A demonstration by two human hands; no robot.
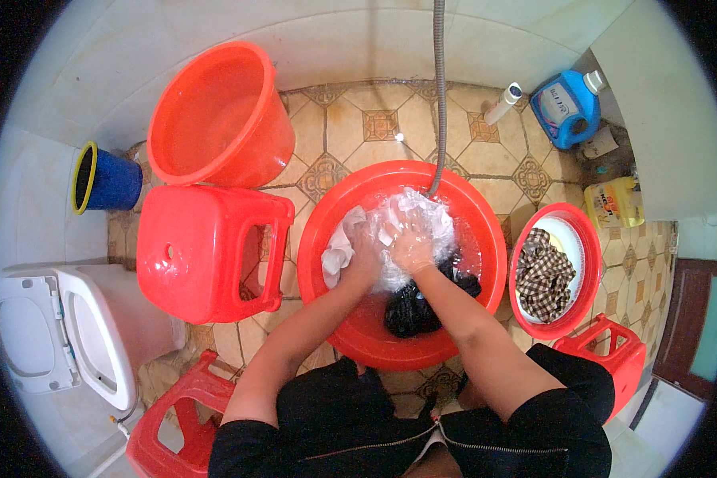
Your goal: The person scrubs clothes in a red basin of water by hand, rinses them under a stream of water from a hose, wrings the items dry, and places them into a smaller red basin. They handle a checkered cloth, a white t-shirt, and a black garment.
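A wide red basin [315,315] of water stands in front of me with both my hands in it. White wet cloth [338,253] is bunched around my left hand [364,251], whose fingers close on it and are partly hidden. My right hand [412,251] lies over more of the white cloth in splashing water, its fingers stretched out and apart. Beneath my right wrist, a black cloth [413,312] floats partly under water. A grey flexible hose [439,95] hangs down from above, its end inside the basin's far rim, near the white cloth.
Left of the basin are a red stool [179,255], a large red tub [215,111], a blue bin [111,182] and a toilet [95,342]. To the right, a smaller red basin [585,299] holds a checked cloth [546,279]. Blue [566,111] and yellow [613,203] jugs stand by the wall.
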